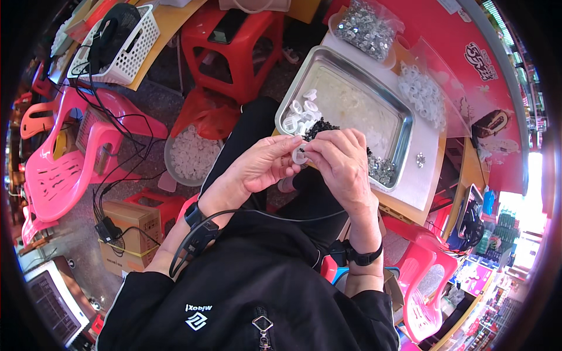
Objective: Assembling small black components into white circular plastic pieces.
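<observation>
My left hand (263, 163) pinches a small round whitish plastic part (299, 155) between thumb and fingers. From the other side, the fingertips of my right hand (341, 167) close on the same part; a tiny dark piece shows at it, too small to name. Just beyond both hands lies a shallow metal tray (404, 111). In its near left corner are several white plastic parts (300, 114), with a heap of small black pieces (321, 126) beside them. Clear or silvery small parts (381, 169) fill the near right corner, partly behind my right hand.
A bag of shiny metal parts (366, 29) and a pile of translucent pieces (421, 93) sit right of the tray. A bowl of white parts (193, 153) stands low at the left, near a red stool (231, 52) with a phone. Pink chairs (61, 175) and cables are farther left.
</observation>
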Tool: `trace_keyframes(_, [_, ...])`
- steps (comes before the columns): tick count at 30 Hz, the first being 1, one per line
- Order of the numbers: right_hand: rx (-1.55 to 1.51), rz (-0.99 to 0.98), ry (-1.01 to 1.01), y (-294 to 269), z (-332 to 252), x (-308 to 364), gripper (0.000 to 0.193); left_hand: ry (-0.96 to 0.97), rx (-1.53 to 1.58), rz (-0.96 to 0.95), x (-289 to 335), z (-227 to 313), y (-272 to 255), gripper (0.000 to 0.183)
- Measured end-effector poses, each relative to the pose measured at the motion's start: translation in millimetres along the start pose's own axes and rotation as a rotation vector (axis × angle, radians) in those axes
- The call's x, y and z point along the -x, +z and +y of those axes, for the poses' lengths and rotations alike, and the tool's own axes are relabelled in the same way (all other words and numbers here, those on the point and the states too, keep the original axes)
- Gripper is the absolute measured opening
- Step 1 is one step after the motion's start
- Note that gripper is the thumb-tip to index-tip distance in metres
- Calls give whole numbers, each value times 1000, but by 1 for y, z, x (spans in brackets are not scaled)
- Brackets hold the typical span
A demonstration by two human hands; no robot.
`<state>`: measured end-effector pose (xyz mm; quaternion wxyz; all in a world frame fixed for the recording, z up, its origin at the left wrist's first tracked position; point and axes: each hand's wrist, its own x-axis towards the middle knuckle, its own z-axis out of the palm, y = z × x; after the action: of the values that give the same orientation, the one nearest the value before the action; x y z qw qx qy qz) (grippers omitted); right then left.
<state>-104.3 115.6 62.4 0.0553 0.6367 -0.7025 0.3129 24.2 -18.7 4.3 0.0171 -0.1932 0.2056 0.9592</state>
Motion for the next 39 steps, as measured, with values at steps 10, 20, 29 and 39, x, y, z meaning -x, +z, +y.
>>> trace_keyframes(10, [59,-33,-33,0,-2,2,26,-12,-26,8,1,0,1,21])
trace_keyframes(20, [1,-32,36,15,8,9,22,40,-52,36,-8,-10,-7,22])
trace_keyframes(29, [-811,-7,870,19,-2,18,14,27,-173,59,-5,1,3,23])
trace_keyframes(39, [-626,156,827,26,-10,17,7,560,-768,192,-6,-8,7,13])
